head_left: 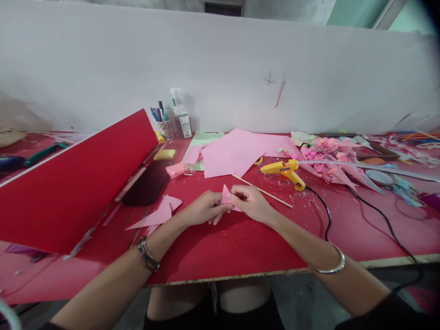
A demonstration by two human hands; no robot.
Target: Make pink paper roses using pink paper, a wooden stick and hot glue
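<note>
Paper (225,194), pink and pointed, is held over the red bench (261,250), pinched between the nearly closed fingers (223,208) of both the left hand (205,208) and the right hand (253,202). Light, thin and easily creased, it would probably be best gripped gently along its edges, with the tip left unpressed.

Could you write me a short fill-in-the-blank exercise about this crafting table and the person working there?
1. The left hand and right hand hold a pointed paper piece coloured ____.
2. The glue gun has a ____ body.
3. A silver bangle circles the person's ____ forearm.
4. In the picture, the pens stand to the ____ of the bottle.

Missing words: pink; yellow; right; left.
</note>
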